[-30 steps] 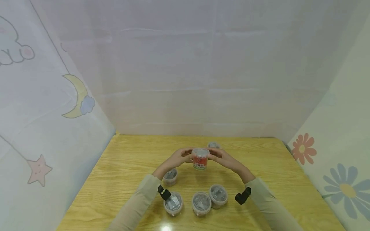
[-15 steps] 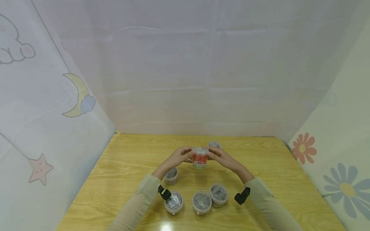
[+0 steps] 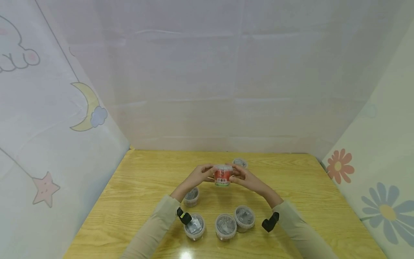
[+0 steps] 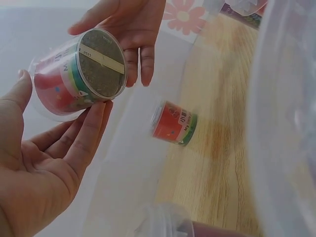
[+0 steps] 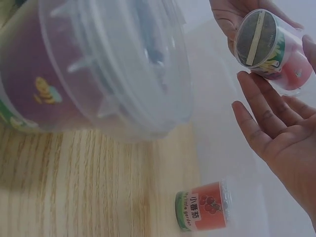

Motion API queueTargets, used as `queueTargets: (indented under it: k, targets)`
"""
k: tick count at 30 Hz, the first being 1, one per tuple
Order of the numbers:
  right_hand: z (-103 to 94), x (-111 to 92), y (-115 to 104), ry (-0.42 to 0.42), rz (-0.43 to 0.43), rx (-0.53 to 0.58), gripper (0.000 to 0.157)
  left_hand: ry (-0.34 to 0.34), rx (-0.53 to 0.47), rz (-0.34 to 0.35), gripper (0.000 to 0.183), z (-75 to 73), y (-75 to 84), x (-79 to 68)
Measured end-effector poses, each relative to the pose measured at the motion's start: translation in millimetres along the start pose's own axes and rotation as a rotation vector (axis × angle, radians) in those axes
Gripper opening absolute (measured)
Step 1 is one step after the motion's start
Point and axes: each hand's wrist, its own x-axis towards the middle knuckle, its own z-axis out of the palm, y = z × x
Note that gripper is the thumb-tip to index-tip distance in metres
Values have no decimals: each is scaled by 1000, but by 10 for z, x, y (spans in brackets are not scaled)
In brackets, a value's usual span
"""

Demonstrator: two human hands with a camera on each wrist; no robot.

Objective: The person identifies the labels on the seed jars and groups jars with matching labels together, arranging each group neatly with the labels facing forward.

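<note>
A clear plastic cup [image 3: 223,176] with a red and green tomato label is raised over the table. My left hand [image 3: 202,175] grips it from the left, thumb on the near side and fingers beneath and behind. From the right, my right hand [image 3: 249,180] holds its side between thumb and spread fingers. Tilted in the left wrist view, the cup [image 4: 79,74] shows its base, with dark filling and a pale strip across it. The right wrist view also shows this cup [image 5: 274,49], with my right hand's [image 5: 286,128] fingertips right at its lower edge.
Another tomato-label cup [image 3: 240,163] stands farther back on the wooden table [image 3: 145,183]. Nearer me are several lidded cups: one [image 3: 191,197] by my left forearm, one [image 3: 194,227] below it, and two side by side, the middle one [image 3: 225,227] and the right one [image 3: 244,218].
The raised cup has turned and tipped so its label faces me more and its top less. My right thumb has slid from near the rim down to the cup's side. My left hand barely moves.
</note>
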Motion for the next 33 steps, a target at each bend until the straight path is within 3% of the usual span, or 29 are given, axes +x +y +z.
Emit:
queueTargets:
  k: [8, 22, 33]
  targets:
    - [50, -17, -11, 37, 35, 67, 57, 12, -5, -14, 55, 23, -17, 2]
    - [68, -19, 19, 85, 67, 54, 58, -40, -25, -22, 51, -11, -16, -33]
    - [63, -5, 52, 64, 25, 124, 61, -65, -113, -59, 72, -31, -68, -79]
